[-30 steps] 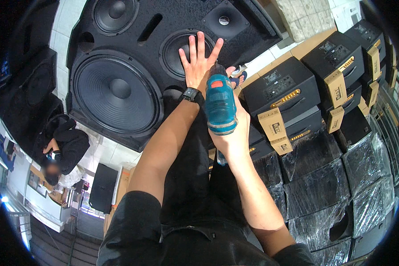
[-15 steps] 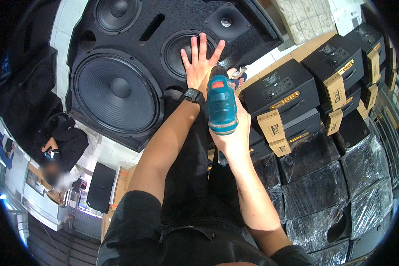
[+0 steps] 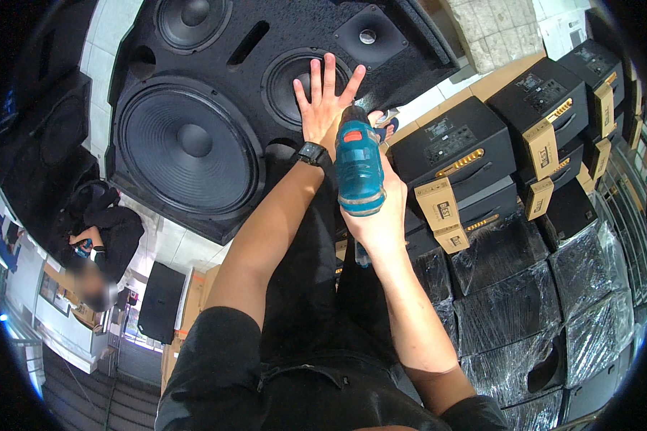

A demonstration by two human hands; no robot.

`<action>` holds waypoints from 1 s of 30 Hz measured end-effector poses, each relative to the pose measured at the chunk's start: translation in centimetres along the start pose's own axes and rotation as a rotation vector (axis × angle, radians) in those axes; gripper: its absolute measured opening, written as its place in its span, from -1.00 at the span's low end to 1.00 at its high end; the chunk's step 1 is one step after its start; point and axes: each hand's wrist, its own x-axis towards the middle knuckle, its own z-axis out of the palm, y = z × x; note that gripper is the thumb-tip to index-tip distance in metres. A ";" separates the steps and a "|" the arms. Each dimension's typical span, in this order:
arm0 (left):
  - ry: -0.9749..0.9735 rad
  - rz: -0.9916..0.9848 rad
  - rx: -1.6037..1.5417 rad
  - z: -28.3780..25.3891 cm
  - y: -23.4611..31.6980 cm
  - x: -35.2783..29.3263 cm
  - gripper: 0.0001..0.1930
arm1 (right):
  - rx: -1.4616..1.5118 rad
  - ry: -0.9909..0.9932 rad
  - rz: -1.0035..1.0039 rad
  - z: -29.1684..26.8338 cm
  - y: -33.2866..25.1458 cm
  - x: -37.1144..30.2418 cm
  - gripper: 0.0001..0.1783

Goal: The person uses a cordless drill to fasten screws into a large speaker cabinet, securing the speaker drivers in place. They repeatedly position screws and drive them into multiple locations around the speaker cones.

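My left hand (image 3: 322, 111) lies spread on a large black speaker cabinet (image 3: 216, 75), its fingers reaching over a small speaker cone (image 3: 286, 85). In my right hand (image 3: 382, 226) is a teal cordless drill (image 3: 360, 169), its dark chuck pointing away from me toward the cabinet's near right edge, just right of my left wrist. The tip of the drill is hard to make out, so whether it touches a screw cannot be seen. A big woofer (image 3: 187, 154) fills the cabinet's left part, and a square horn (image 3: 370, 37) sits at the far right.
Black amplifier-like boxes (image 3: 449, 144) with tan cartons (image 3: 442, 208) stand at right, above stacked boxes in clear plastic wrap (image 3: 510, 294). Another person (image 3: 115, 230) sits bent at left, holding a small blue-green object. Part of a foot in a sandal (image 3: 388, 128) shows beyond the drill.
Both of my hands and the drill stay nearly in place. The person at left has shifted slightly, and the whole view has moved a little.
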 end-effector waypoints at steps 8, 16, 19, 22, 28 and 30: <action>-0.011 -0.003 -0.089 -0.5 0.1 0.2 0.06 | -0.048 0.015 0.029 0.4 0.3 0.2 -0.53; -0.021 0.006 -0.093 -0.7 0.0 0.1 0.08 | -0.063 0.009 0.083 0.3 0.5 0.4 -0.44; -0.007 0.010 -0.066 -0.6 0.0 0.2 0.08 | -0.065 0.002 0.094 0.3 0.4 0.5 -0.42; -0.009 0.013 -0.085 -0.5 -0.1 0.2 0.07 | -0.051 0.003 0.081 0.3 0.4 0.4 -0.44; -0.021 0.001 -0.080 -0.4 0.0 0.0 0.05 | -0.086 0.013 0.044 0.3 0.7 0.4 -0.53; -0.032 0.002 -0.081 -0.8 0.1 0.1 0.04 | -0.101 -0.015 0.060 0.1 0.8 0.5 -0.38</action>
